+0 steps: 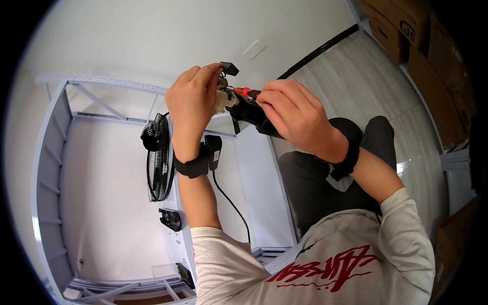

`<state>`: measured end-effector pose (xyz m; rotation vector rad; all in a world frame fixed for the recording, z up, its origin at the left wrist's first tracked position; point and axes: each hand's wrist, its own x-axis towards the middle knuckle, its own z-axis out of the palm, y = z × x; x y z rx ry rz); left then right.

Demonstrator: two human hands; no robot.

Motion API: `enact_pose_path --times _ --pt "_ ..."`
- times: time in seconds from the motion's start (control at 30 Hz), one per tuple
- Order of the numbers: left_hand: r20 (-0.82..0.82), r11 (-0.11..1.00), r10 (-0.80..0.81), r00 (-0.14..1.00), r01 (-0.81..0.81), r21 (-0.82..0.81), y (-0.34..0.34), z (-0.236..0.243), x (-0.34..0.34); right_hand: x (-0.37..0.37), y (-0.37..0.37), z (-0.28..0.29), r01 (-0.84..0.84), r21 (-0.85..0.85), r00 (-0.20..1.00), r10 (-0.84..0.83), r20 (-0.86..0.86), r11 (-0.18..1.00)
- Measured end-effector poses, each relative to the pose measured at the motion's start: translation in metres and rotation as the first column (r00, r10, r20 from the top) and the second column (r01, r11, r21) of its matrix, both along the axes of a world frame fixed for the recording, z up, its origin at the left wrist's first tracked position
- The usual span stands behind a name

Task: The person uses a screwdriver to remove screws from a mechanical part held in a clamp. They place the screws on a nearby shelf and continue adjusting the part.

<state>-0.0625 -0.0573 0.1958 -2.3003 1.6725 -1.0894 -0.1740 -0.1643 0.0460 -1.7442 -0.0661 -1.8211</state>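
Observation:
My left hand (192, 96) is closed, thumb and fingertips pinching a small dark box-shaped part (230, 68). Just below that part is an opened device with a pale inner piece (221, 99) and a long black housing (246, 111). From the right, my right hand (300, 114) grips a red and black screwdriver (248, 92) in its fingertips. The tool lies almost level, its tip end at the device's opened top. Exactly where the tip touches is too small to tell. My left hand partly hides the device.
A black fan with a round grille (158, 157) stands left of my left forearm. Beside that wrist is a black adapter (213, 151) with a cable. A black plastic part (170, 219) rests on the pale metal shelf frame (34, 168). Cardboard boxes (432, 91) are stacked at right.

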Motion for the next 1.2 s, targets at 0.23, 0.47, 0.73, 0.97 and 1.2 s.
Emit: enact_pose_path --times 0.23,0.47,0.73,0.97,1.2 --pt "-0.009 1.0 -0.014 1.0 0.014 -0.016 0.004 -0.003 0.0 0.002 0.002 -0.001 0.008 -0.063 1.0 -0.008 0.01 0.998" --pt "-0.039 1.0 -0.02 0.999 0.02 -0.014 0.006 -0.007 0.003 0.001 0.004 0.0 0.041 -0.171 0.999 -0.04 0.013 0.984" --pt "-0.114 0.996 -0.092 0.989 0.091 -0.014 0.014 -0.007 -0.001 0.007 0.011 0.001 0.003 -0.06 1.0 -0.003 -0.002 0.998" --pt "-0.389 0.864 -0.13 0.912 -0.089 -0.496 0.064 0.012 0.017 -0.01 0.008 0.006 -0.112 0.111 0.968 0.133 -0.213 0.988" --pt "-0.841 0.736 -0.262 0.474 -0.466 -0.491 0.082 -0.022 0.1 -0.015 0.011 0.019 -0.007 0.069 0.955 0.027 -0.296 0.998"
